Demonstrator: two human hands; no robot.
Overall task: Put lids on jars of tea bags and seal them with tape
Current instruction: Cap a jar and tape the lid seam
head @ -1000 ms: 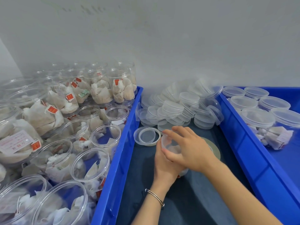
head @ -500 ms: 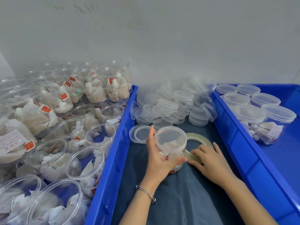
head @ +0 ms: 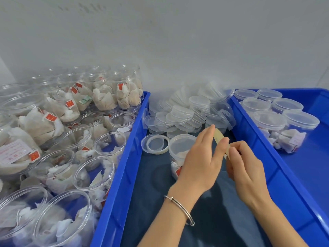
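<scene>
Tape roll [head: 219, 138] pinched edge-on — left hand [head: 201, 161], right hand [head: 247, 173], above bin floor [head: 160, 202].

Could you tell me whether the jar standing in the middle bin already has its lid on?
Yes, a clear lid caps the jar standing upright in the middle bin, beside the left hand.

Silver bangle [head: 179, 207], grey wall [head: 178, 41]

left hand [head: 201, 163] raised, fingers extended; right hand [head: 247, 170] pinching, fingers curled
</scene>
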